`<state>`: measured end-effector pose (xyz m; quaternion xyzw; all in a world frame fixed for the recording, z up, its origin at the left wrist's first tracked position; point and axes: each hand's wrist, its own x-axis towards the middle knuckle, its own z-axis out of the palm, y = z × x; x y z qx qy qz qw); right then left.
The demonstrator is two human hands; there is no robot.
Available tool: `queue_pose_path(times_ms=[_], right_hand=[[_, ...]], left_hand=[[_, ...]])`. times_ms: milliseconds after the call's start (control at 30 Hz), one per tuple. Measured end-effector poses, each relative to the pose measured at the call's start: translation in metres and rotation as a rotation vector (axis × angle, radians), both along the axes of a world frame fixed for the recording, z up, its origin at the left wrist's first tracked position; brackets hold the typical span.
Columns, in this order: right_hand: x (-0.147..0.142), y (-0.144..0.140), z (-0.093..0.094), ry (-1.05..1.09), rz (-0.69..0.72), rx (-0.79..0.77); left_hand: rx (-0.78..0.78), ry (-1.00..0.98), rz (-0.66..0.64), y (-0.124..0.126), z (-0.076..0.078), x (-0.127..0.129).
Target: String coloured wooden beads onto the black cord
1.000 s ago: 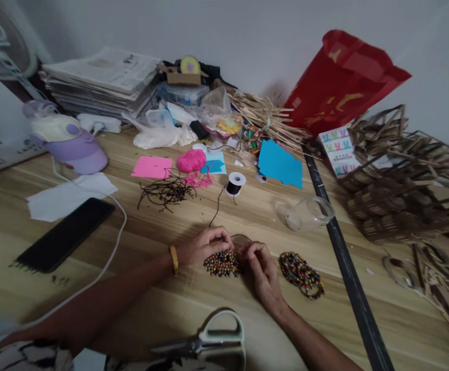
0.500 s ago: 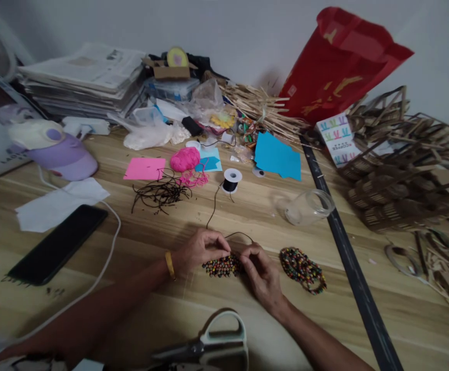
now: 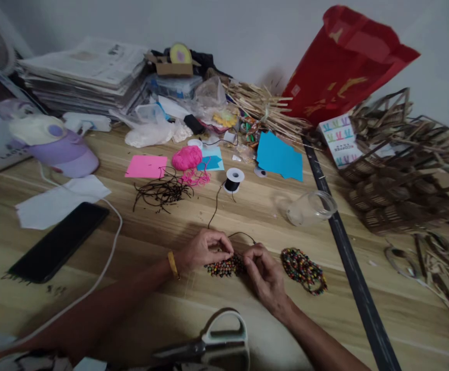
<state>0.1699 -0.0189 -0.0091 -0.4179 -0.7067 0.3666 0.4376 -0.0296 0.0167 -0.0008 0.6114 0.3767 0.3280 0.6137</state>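
Observation:
A small flat patch of multicoloured beadwork (image 3: 225, 267) lies on the wooden table between my hands. My left hand (image 3: 209, 248) pinches thumb and forefinger together at its top edge; whatever is between the tips is too small to make out. At the patch's right end, my right hand (image 3: 266, 275) is closed, its fingertips on a thin black cord (image 3: 242, 233). The cord arches between both hands and, behind my left hand, leads up to a white spool of black cord (image 3: 233, 180). A coiled heap of beaded strands (image 3: 303, 271) rests to the right of my right hand.
Scissors (image 3: 224, 335) lie close in front. A clear jar (image 3: 311, 208) lies on its side at right, near a black strip (image 3: 358, 288). Cut black cords (image 3: 162, 190), pink yarn (image 3: 186, 157) and a phone (image 3: 57, 242) sit left. Brown woven baskets (image 3: 386, 201) crowd the right.
The view has shifted slightly. Both hands keep nearly the same pinched pose at the beadwork, and nothing else has visibly moved.

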Motion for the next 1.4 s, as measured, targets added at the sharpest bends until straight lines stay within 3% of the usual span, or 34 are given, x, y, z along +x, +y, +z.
queue_pose_path(times_ms=[333, 533, 667, 1033, 1400], right_hand=[[-0.003, 0.013, 0.024, -0.041, 0.044, 0.075], [-0.001, 0.015, 0.014, -0.035, 0.008, 0.155], [0.001, 0.013, 0.004, -0.021, 0.007, 0.204], [0.005, 0.019, -0.006, -0.132, 0.053, 0.367], [0.007, 0.022, -0.009, -0.263, 0.062, 0.418]], left_hand=[[-0.001, -0.055, 0.007, 0.002, 0.016, 0.007], [-0.073, -0.069, 0.009, 0.005, 0.021, 0.010], [-0.025, -0.032, 0.059, 0.003, 0.022, 0.018], [-0.028, 0.017, 0.110, 0.006, 0.002, 0.017], [0.016, -0.050, 0.082, 0.009, -0.007, 0.012]])
